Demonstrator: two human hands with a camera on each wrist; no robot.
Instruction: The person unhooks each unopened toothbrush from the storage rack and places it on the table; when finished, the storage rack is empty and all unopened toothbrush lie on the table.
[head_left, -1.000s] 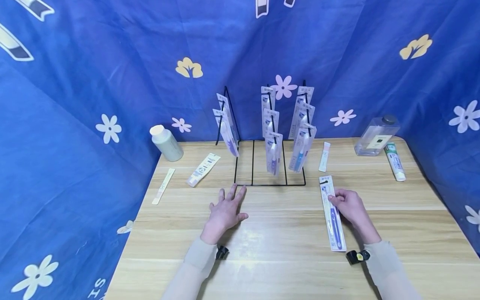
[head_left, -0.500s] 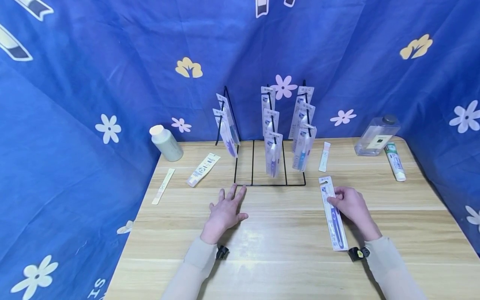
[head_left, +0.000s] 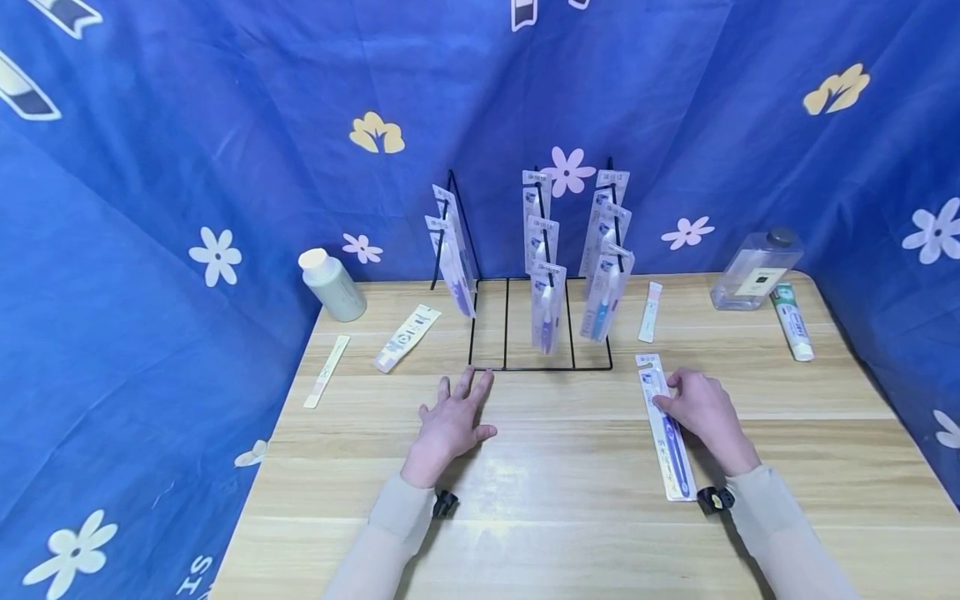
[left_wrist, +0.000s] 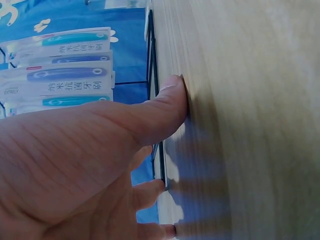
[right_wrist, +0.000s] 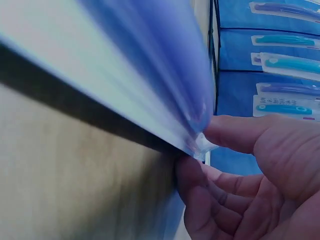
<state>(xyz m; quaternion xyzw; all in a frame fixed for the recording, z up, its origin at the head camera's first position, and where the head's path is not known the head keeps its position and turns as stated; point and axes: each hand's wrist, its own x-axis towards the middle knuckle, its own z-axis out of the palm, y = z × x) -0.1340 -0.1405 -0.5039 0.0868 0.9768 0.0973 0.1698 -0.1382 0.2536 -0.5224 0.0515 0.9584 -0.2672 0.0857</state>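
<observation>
My right hand (head_left: 701,410) pinches the edge of a packaged toothbrush (head_left: 672,454) with a purple handle, thumb on the clear front and fingers behind the card. In the right wrist view the toothbrush pack (right_wrist: 165,55) slants close to the camera, one edge lifted off the wood. My left hand (head_left: 450,425) lies spread on the table, its fingertips right at the front bar of a black wire rack (head_left: 525,369). Several packaged toothbrushes (head_left: 547,308) hang from the rack's hooks in three rows, purple and teal ones among them.
Left of the rack are a pale bottle (head_left: 333,287), a flat tube (head_left: 405,340) and a thin sachet (head_left: 327,372). To its right lie another sachet (head_left: 650,312), a clear bottle (head_left: 753,275) and a toothpaste tube (head_left: 792,323). A blue curtain (head_left: 480,100) backs the table.
The held toothbrush pack has turned slightly, its lower end shifting to the right along with my right wrist. The hanging packs sway a little. My left hand stays in place.
</observation>
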